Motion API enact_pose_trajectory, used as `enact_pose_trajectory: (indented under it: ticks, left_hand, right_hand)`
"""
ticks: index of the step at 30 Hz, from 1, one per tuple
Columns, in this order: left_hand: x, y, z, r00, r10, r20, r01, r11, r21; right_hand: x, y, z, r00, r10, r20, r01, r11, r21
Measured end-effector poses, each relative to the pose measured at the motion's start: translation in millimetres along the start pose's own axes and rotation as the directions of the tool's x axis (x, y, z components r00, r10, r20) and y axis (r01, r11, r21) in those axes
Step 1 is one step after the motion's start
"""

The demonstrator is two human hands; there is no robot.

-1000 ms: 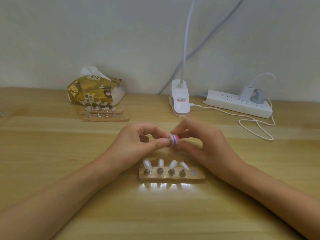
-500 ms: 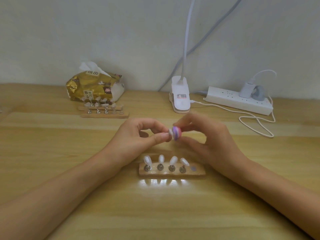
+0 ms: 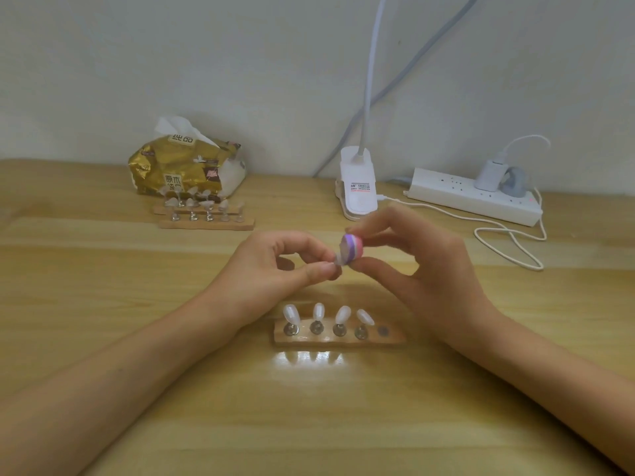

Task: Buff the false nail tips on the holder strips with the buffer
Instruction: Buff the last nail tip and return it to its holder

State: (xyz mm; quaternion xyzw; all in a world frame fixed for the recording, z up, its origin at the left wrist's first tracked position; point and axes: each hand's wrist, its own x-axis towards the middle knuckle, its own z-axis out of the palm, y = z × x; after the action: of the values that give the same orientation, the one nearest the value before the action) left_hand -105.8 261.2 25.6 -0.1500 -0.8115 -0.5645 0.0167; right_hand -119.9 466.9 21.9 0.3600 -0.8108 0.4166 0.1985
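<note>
Lifted slightly higher than a second ago, pinching striped buffer (image 3: 352, 249) in right hand (image 3: 436, 269) against nail tip (image 3: 338, 260) pinched in left hand (image 3: 275, 269), above holder strip (image 3: 391, 340) on table (image 3: 309, 424).

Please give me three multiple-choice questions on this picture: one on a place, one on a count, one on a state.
1. Where does the gold tissue pack lie?
A) at the back left
B) at the front right
C) at the front middle

2. How many nail tips stand on the near holder strip?
A) two
B) four
C) six

3. What does the right hand do?
A) lies flat
B) pinches the buffer
C) holds scissors

Answers:
1 A: it lies far back, to the left.
2 B: four tips stand there, and one spot is empty.
3 B: its fingers pinch the pink and purple buffer.
</note>
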Motion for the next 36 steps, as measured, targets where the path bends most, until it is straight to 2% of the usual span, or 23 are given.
enact_pose_trajectory:
  ticks: [3, 6, 9, 13, 16, 19, 22, 23, 25, 27, 29, 32, 34, 36]
  left_hand:
    - [0.2, 0.5, 0.7, 1.000, 0.002, 0.003, -0.002, 1.000, 0.002]
    - [0.5, -0.5, 0.1, 1.000, -0.001, 0.002, 0.001, 1.000, 0.009]
    - [0.4, -0.4, 0.5, 1.000, 0.004, 0.005, -0.004, 1.000, -0.013]
    - [0.1, -0.4, -0.4, 1.000, 0.007, 0.007, -0.007, 1.000, -0.008]
    - [-0.3, -0.2, -0.1, 1.000, 0.012, 0.011, -0.012, 1.000, -0.023]
    - [-0.1, -0.5, -0.3, 1.000, 0.010, 0.018, -0.010, 1.000, -0.017]
    - [-0.2, -0.7, -0.1, 1.000, 0.009, 0.020, -0.009, 0.999, -0.036]
    - [-0.2, -0.6, 0.3, 1.000, 0.007, 0.019, -0.006, 0.999, -0.048]
    - [-0.7, -0.4, -0.4, 1.000, 0.011, 0.024, -0.010, 0.999, -0.053]
    - [-0.8, -1.0, -0.8, 0.999, 0.026, 0.027, -0.024, 0.998, -0.059]
    - [0.2, -2.5, -0.5, 0.999, 0.024, 0.022, -0.023, 0.997, -0.074]
    - [1.5, -3.4, -0.3, 1.000, 0.024, 0.015, -0.023, 0.998, -0.066]
    - [1.1, -4.0, -0.7, 0.999, 0.029, 0.020, -0.027, 0.997, -0.068]
    - [1.1, -3.9, -0.8, 0.999, 0.026, 0.034, -0.024, 0.997, -0.075]
  right_hand:
    - [-1.3, 0.0, 0.4, 0.996, 0.040, 0.076, -0.039, 0.999, -0.014]
    - [-0.5, -1.0, 1.3, 1.000, -0.020, -0.021, 0.020, 1.000, -0.017]
    - [0.0, 0.4, 0.5, 0.998, -0.010, 0.061, 0.012, 0.999, -0.034]
    - [0.2, 1.1, -0.6, 0.998, -0.063, -0.005, 0.062, 0.996, -0.056]
    - [-0.3, 1.6, 0.0, 0.997, -0.015, 0.074, 0.020, 0.998, -0.066]
    - [-0.1, 0.8, -0.1, 0.998, -0.061, -0.012, 0.060, 0.997, -0.058]
    - [-0.7, 2.0, -0.5, 0.998, -0.026, 0.063, 0.032, 0.995, -0.098]
    - [-0.8, 2.5, -2.1, 0.999, -0.003, 0.050, 0.007, 0.997, -0.079]
    - [0.6, 1.8, -4.1, 0.998, -0.056, -0.025, 0.055, 0.997, -0.052]
    - [0.2, 2.3, -2.9, 0.993, -0.116, 0.016, 0.117, 0.988, -0.102]
    - [-0.7, 4.2, -2.4, 0.997, -0.059, 0.056, 0.064, 0.993, -0.101]
    - [0.8, 4.7, -2.9, 0.994, -0.105, -0.018, 0.104, 0.992, -0.075]
    - [0.9, 5.5, -0.6, 0.992, -0.113, 0.055, 0.119, 0.986, -0.115]
    - [-0.2, 7.0, -0.5, 0.995, -0.042, 0.089, 0.052, 0.992, -0.111]
